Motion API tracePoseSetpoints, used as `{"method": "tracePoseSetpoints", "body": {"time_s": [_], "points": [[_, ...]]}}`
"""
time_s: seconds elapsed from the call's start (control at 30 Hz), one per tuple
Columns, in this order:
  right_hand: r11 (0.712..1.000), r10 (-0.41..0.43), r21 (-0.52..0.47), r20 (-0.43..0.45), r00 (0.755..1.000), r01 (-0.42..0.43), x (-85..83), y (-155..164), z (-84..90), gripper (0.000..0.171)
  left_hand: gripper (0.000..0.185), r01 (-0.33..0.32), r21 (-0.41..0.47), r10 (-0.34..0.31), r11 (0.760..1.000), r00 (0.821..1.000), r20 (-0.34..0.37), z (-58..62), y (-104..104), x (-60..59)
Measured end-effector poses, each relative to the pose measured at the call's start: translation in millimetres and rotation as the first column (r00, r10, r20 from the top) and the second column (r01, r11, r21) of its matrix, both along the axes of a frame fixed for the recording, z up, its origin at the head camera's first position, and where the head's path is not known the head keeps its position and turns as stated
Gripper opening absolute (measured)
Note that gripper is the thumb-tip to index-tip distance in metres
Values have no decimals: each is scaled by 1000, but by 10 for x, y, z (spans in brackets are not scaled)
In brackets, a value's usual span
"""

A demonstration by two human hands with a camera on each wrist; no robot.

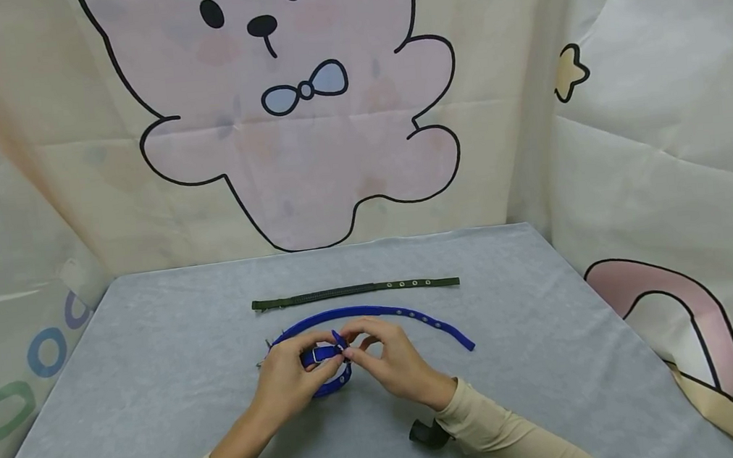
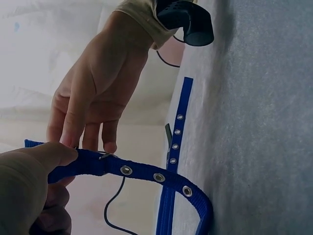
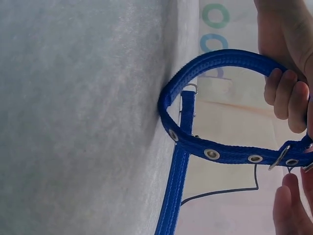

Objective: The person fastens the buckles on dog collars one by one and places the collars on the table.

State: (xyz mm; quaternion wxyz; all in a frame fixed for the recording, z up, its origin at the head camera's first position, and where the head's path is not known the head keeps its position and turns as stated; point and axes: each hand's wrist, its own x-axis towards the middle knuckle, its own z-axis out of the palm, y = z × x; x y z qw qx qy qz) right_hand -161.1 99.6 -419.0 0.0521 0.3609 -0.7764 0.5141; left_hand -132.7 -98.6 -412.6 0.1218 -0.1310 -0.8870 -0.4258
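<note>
A blue nylon collar [image 1: 380, 311] with metal eyelets lies on the grey table, its long end trailing to the right. Near the buckle [image 1: 321, 354] it is bent into a loop [image 3: 210, 63] lifted off the cloth. My left hand [image 1: 329, 361] pinches the strap at the buckle, thumb on top [image 2: 39, 159]. Facing it, my right hand [image 1: 351, 349] pinches the short strap end at the buckle [image 3: 279, 157]. Both hands meet just above the table's middle. A dark green collar [image 1: 354, 290] lies flat and straight behind them, untouched.
The grey cloth-covered table [image 1: 158, 393] is enclosed by printed cartoon curtains at the back [image 1: 304, 118] and on both sides. A black wrist camera [image 2: 188, 22] sits on my right sleeve. Bare cloth lies to the left and right of the collars.
</note>
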Motion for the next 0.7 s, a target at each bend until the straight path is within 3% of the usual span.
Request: {"method": "tracePoseSetpoints", "body": {"time_s": [0.37, 0.7], "points": [[1000, -9, -10, -41, 999, 9, 16, 1, -11, 22, 18, -39, -98, 38, 994, 999, -17, 4, 13, 6], [999, -47, 8, 42, 998, 47, 0, 14, 5, 24, 19, -56, -138, 57, 989, 998, 2, -34, 18, -14]]}}
